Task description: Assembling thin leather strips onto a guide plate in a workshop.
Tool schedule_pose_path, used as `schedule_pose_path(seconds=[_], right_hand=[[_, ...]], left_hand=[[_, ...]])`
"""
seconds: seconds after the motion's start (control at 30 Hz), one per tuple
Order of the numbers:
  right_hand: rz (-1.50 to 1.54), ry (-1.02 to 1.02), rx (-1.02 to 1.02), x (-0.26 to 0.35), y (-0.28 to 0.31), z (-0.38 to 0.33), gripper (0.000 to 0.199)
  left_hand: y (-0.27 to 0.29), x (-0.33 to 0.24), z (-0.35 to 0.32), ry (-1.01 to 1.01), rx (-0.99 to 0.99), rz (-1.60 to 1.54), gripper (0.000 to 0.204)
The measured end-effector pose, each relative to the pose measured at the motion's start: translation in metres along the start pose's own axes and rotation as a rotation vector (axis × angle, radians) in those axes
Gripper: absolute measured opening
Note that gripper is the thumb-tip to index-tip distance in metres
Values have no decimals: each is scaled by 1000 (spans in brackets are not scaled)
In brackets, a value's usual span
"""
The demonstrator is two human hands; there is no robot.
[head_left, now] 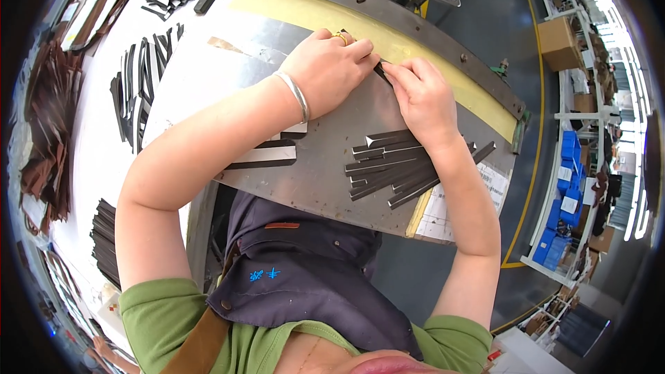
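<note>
Over the metal work plate [325, 187], both hands hold one narrow black strip [381, 71], mostly hidden by the fingers. My left hand [325, 66], with a ring and a silver bangle, is closed over the strip's far part. The fingertips of my right hand [421, 97] pinch its nearer end. Below my right wrist lies a loose pile of black strips [388, 166], some showing white edges. Under my left forearm rest strips with a white face and black sides [263, 155], partly covered by the arm.
A metal bar [415, 26] with bolts runs along the plate's far edge, beside a yellow band [305, 10]. At left, a white table [90, 125] bears black-and-white strips [144, 83] and brown leather-like pieces [52, 125]. A printed sheet [450, 211] lies at the plate's right corner.
</note>
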State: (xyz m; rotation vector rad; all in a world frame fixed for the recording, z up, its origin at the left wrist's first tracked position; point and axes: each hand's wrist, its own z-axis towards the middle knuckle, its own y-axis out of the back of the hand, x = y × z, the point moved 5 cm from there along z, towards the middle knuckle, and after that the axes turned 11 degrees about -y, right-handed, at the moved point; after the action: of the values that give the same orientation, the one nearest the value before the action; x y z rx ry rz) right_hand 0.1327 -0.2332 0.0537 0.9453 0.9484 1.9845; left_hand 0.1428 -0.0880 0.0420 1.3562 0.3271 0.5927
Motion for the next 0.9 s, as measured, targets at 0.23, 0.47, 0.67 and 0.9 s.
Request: schedule_pose_path(seconds=[0.23, 0.47, 0.67, 0.9], right_hand=[[-48, 41, 25, 3, 0, -1, 10], [113, -42, 67, -5, 6, -9, 19], [22, -5, 71, -2, 8, -10, 21], [71, -86, 123, -5, 15, -17, 21]], left_hand=[[1, -5, -3, -41, -135, 40, 39], [1, -10, -2, -35, -59, 74, 41], [2, -17, 0, -65, -81, 75, 41], [2, -19, 1, -43, -40, 5, 39]])
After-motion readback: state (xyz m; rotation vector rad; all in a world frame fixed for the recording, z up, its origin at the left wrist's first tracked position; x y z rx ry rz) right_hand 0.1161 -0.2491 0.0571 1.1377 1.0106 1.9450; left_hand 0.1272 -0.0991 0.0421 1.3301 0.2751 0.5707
